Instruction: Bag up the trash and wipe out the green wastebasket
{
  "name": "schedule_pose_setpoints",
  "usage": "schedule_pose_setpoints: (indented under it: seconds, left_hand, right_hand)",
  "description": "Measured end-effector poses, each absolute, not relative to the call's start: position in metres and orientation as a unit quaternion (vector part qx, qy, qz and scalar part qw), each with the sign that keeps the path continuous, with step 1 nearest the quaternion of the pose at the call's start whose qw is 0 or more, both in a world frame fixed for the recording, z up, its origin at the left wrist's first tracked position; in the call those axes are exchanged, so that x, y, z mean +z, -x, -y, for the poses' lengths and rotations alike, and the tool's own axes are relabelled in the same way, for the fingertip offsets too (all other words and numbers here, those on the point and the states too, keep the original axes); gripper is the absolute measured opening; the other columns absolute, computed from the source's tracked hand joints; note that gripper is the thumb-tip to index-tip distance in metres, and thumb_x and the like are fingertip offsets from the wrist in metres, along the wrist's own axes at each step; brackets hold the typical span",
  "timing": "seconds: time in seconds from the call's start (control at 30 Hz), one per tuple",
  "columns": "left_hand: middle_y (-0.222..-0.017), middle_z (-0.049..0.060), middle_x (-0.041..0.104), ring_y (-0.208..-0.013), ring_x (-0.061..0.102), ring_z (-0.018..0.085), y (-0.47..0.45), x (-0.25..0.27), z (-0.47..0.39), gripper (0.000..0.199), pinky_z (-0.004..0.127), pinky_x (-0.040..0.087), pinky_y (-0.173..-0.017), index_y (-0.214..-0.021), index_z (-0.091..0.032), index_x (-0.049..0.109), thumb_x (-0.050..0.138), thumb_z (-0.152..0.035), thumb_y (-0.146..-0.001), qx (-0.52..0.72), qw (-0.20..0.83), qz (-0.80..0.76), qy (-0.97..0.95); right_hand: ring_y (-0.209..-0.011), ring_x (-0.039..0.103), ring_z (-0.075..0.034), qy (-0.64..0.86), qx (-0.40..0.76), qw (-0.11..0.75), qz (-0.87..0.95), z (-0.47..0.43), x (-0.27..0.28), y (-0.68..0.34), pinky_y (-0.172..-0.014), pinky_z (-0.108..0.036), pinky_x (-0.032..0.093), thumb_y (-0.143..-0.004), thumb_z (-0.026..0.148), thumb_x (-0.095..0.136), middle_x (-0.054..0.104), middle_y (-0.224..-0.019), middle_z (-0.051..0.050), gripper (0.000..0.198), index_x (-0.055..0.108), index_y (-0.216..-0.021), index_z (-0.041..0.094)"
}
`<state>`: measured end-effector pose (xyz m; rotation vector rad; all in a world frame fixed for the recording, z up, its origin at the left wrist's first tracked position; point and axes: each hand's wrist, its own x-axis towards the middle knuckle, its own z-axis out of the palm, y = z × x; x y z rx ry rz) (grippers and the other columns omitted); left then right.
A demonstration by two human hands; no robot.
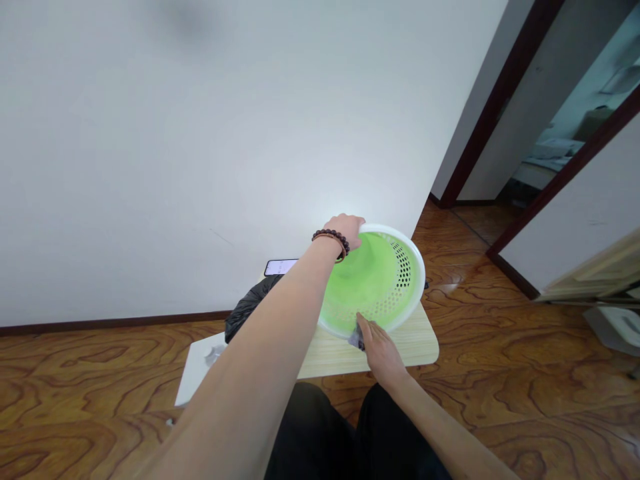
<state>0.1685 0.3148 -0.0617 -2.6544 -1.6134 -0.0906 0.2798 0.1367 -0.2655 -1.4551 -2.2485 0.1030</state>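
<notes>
A round colander-like basket [365, 273], light green inside with a white rim and rows of holes, is over the small table and tilted. My left hand [346, 229], with a beaded bracelet on its wrist, is closed on the basket's far rim. At the near rim, my right hand [381, 348] is closed around a crumpled greyish cloth [357, 337], pressed against the edge. The thumb and fingers of the right hand partly hide the cloth. My left forearm covers part of the table's left side.
A pale wood-grain table [335, 353] stands against the white wall. On it lie a phone [280, 267] and a black plastic bag [247, 310]. To the left is a white surface [193, 367] with a crumpled whitish piece on it. A doorway opens at the right.
</notes>
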Motion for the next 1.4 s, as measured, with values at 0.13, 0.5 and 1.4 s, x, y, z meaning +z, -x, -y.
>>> schedule_pose_setpoints:
  seconds: [0.13, 0.5, 1.4]
  left_hand:
    - [-0.087, 0.005, 0.061, -0.075, 0.058, 0.019, -0.168, -0.062, -0.315, 0.038, 0.027, 0.046, -0.061, -0.103, -0.028, 0.055, 0.049, -0.025, -0.066, -0.03, 0.022, 0.523, 0.851]
    - [-0.086, 0.004, 0.061, -0.076, 0.058, 0.018, -0.168, -0.06, -0.313, 0.038, 0.025, 0.045, -0.062, -0.103, -0.028, 0.055, 0.049, -0.024, -0.066, -0.024, 0.024, 0.529, 0.848]
    - [-0.089, 0.005, 0.06, -0.078, 0.058, 0.021, -0.168, -0.059, -0.317, 0.04, 0.028, 0.046, -0.063, -0.105, -0.028, 0.055, 0.049, -0.027, -0.066, -0.018, 0.004, 0.528, 0.849]
  right_hand:
    - [-0.112, 0.045, -0.018, 0.497, 0.08, 0.223, 0.835, -0.138, -0.252, -0.285, -0.096, -0.037, 0.038, -0.077, 0.0, 0.033, 0.05, -0.121, -0.01, 0.044, 0.042, -0.118, 0.017]
    - [-0.121, 0.038, -0.017, 0.458, 0.169, 0.225, 0.843, -0.136, -0.245, -0.283, -0.101, -0.037, 0.032, -0.083, 0.017, 0.038, 0.045, -0.129, -0.009, 0.042, 0.042, -0.125, 0.016]
    - [-0.118, 0.039, -0.022, 0.463, 0.118, 0.241, 0.845, -0.143, -0.239, -0.269, -0.098, -0.039, 0.035, -0.081, 0.023, 0.047, 0.044, -0.129, -0.009, 0.048, 0.04, -0.129, 0.019]
